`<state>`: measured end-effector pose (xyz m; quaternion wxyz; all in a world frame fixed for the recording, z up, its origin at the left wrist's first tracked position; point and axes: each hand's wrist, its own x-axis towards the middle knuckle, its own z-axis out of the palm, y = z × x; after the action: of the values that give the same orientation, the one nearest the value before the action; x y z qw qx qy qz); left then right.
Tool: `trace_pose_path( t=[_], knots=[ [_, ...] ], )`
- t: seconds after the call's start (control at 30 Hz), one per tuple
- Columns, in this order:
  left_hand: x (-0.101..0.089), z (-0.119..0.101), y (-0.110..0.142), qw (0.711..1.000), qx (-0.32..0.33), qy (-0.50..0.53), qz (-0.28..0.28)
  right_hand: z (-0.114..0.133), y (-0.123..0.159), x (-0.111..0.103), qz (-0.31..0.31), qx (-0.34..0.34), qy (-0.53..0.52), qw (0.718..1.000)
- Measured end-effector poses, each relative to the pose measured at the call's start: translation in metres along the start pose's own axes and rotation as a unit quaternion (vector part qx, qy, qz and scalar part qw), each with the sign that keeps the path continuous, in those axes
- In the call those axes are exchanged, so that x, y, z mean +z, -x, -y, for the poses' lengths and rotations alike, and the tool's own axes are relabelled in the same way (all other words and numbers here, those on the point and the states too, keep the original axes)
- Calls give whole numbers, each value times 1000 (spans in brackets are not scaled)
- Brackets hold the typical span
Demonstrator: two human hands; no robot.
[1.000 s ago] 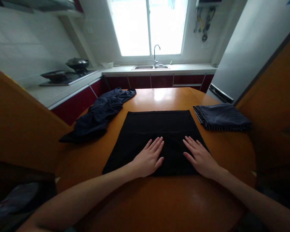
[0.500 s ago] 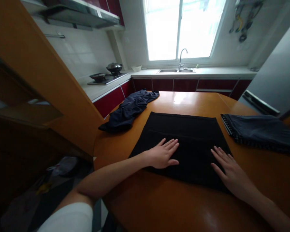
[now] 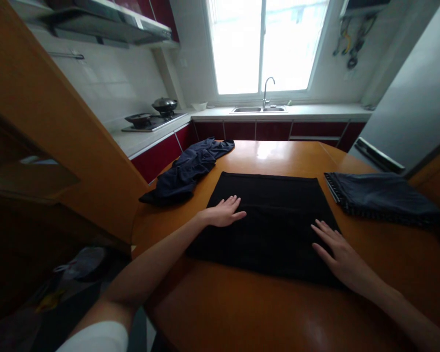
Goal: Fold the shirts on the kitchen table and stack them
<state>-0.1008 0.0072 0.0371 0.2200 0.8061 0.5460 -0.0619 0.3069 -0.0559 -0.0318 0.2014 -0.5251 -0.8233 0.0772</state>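
Note:
A black cloth [image 3: 271, 234], folded into a rough rectangle, lies flat on the wooden table [image 3: 264, 313]. My left hand [image 3: 223, 212] rests palm down on its left part, fingers stretched out and thumb apart. On the right side of the cloth lies my right hand [image 3: 335, 254], also palm down with fingers spread. Neither hand grips anything. A faint crease runs across the cloth between the hands.
Crumpled dark blue clothing [image 3: 190, 168] lies at the table's far left. A folded dark grey-blue cloth [image 3: 383, 195] with a fringed-looking edge is on the right. Beyond the table are a stove with pans [image 3: 164, 104], a sink [image 3: 247, 110] and a fridge [image 3: 407, 98].
My left hand has slid left and slightly away from me over the black cloth. My right hand stays at the cloth's right side. The whole view has shifted a little.

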Motion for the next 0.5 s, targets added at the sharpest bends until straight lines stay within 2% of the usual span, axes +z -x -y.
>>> trace_pose_path(
  t=[0.1, 0.17, 0.23, 0.33, 0.43, 0.5],
  knots=[
    [-20, 43, -22, 994, -77, -13, -81, -9, -23, -17, -36, -2, -23, 999],
    [-35, 69, -42, 984, -87, -24, -153, -19, -52, -31, -66, -15, -20, 998],
    [-51, 90, -63, 978, -80, -31, -188, -29, -89, -42, -82, -23, -3, 996],
    [-72, 110, -92, 975, -72, -37, -208, -44, -150, -51, -48, -13, 45, 998],
    [-87, 123, -115, 975, -81, -41, -204, -54, -200, -52, 45, 38, 118, 991],
    [-93, 131, -127, 975, -95, -44, -194, -61, -223, -50, 91, 61, 139, 984]
  ],
)
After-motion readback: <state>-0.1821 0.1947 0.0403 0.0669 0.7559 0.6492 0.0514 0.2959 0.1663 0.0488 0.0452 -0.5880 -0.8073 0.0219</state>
